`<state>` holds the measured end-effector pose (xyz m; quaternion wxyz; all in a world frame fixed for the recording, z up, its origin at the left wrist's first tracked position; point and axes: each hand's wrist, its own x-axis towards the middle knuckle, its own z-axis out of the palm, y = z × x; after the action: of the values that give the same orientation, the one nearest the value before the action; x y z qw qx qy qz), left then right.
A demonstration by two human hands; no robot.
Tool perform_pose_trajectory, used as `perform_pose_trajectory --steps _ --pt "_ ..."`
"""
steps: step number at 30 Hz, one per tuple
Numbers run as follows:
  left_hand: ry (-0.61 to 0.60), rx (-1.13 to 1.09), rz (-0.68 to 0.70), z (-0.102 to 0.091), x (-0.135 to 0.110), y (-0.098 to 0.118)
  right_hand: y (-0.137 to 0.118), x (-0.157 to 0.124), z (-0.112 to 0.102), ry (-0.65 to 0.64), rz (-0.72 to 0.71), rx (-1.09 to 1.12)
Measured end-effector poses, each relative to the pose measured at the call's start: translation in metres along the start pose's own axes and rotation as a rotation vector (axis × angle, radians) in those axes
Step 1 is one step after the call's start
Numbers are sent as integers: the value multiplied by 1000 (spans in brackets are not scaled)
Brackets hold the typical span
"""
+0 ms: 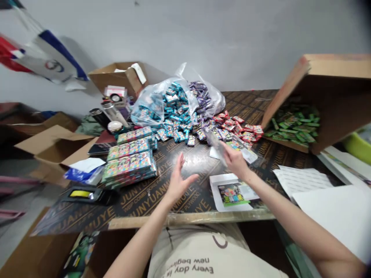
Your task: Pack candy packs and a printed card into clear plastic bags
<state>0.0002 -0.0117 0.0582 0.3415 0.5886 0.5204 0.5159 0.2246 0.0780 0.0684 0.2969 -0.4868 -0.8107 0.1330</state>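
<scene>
Left hand [179,181] held open and empty, fingers spread, above the printed plywood tabletop [87,220]; clear plastic sleeve [216,143] pinched by the right hand [235,161], lifted off that tabletop, seemingly to keep it free of the loose printed packets [232,129]; printed card [228,197] laid flat near the tabletop's front edge, within reach.

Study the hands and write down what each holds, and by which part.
The right hand pinches a clear plastic sleeve by its lower end, between fingers and thumb. The left hand holds nothing; it is open above the table.
</scene>
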Motion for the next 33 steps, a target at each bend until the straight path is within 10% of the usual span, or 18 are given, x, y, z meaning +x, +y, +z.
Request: perform_pose_trajectory --steps 6,11,21,26,31,33 --pt "35 -799 -340 20 -7 13 -117 -34 26 -100 -187 619" --pt "-257 -838 -450 -3 -35 8 -100 -13 22 131 -81 564" --pt "-334 -639 -429 -18 -19 -4 -84 5 6 -442 -363 383" --pt "-304 -601 -449 -21 -22 13 -77 10 7 -521 -247 446" --pt "-168 -564 -524 -29 -21 11 -75 2 36 -152 125 820" --pt "-200 -501 -497 -32 -21 10 -76 -4 48 -280 254 1017"
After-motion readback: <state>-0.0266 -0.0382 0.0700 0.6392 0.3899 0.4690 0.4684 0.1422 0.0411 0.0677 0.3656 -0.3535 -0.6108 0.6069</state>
